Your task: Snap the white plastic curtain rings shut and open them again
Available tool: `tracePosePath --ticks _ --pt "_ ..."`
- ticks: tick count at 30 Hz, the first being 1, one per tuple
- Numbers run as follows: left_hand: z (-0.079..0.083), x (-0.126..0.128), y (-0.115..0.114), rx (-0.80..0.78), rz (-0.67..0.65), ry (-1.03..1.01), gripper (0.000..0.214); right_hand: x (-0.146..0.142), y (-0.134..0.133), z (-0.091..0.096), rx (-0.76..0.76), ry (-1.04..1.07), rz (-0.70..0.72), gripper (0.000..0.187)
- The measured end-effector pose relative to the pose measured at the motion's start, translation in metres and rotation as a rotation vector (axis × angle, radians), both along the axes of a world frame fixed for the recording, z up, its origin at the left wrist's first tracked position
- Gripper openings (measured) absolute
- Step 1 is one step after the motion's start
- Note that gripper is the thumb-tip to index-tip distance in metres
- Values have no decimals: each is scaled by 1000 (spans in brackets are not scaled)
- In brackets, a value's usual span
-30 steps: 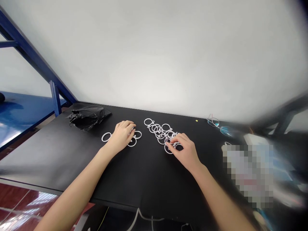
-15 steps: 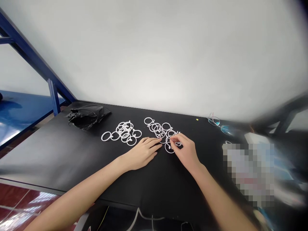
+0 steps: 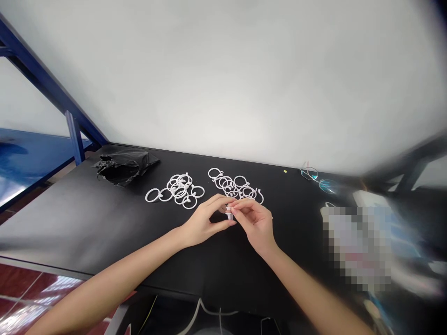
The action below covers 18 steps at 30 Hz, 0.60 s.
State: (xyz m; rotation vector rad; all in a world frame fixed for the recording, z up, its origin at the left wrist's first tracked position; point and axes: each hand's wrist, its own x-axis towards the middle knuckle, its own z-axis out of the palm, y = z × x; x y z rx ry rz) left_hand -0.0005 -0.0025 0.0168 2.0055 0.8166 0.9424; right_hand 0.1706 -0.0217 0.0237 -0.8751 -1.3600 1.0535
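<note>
Both my hands meet just above the black table (image 3: 87,223) and pinch one white plastic ring (image 3: 229,213) between their fingertips. My left hand (image 3: 206,223) grips it from the left, my right hand (image 3: 254,221) from the right. Just beyond my fingers lies a loose pile of several white rings (image 3: 236,185). A second cluster of several white rings (image 3: 176,190) lies to the left of it, apart from my hands.
A crumpled black plastic bag (image 3: 122,166) lies at the table's back left. A pair of glasses (image 3: 316,179) rests at the back right near the white wall. A blurred-out object sits at the right. Blue metal framing (image 3: 52,97) stands at the left.
My left hand left the left cluster of rings and came across to my right hand. My right hand lifted one ring off the right pile, and both hands now hold it.
</note>
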Motion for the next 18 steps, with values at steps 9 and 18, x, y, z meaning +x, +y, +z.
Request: tracePosePath --ticks 9,18 --pt "-3 -1 2 -77 11 -62 30 11 7 -6 282 -380 -35 21" --pt "-9 -1 2 71 68 -27 33 10 5 -6 343 -440 -20 12"
